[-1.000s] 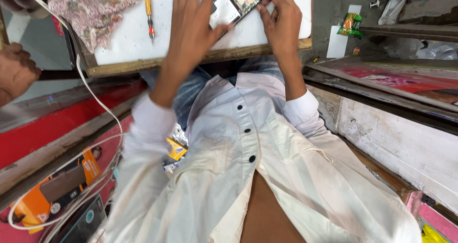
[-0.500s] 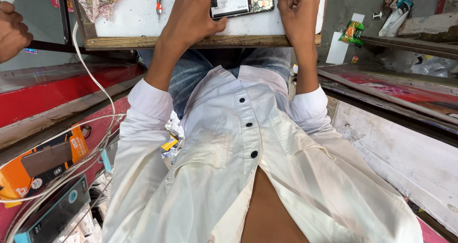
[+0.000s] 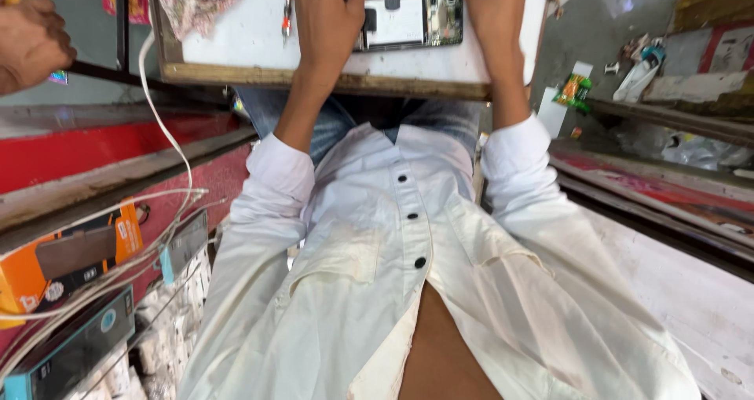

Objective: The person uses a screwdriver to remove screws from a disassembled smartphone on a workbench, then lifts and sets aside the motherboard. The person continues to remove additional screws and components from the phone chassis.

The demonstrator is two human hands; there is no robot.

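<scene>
Opened phone, back cover off, lay flat on the white desk near its front edge. Pale inner panel and a strip of circuit board at its right end were exposed.

Left hand rested over the phone's left end, thumb on the phone's edge, fingers running up out of frame. Grip loose, hand fairly flat, pressing rather than clasping; not closed round the phone. Fingertips cut off by the top edge, so how far they curled cannot be told.

Right hand lay just beside the phone's right end, touching or nearly touching it; exact contact cannot be told. Fingers out of frame at the top, so the grip's opening cannot be told. Nothing seen held in it.

A screwdriver with yellow shaft and red tip lay on the desk just left of the left hand, apart from it. A patterned cloth lay further left, at the desk's corner. Desk had a wooden front rim.

Both forearms ran down to rolled white sleeves and a white buttoned shirt, blue jeans below the desk edge.

A white cable hung down at left, past a red ledge. Orange boxes and a dark box with blue edge sat lower left. Another person's hand, closed, showed at the upper left, well apart from the desk.
</scene>
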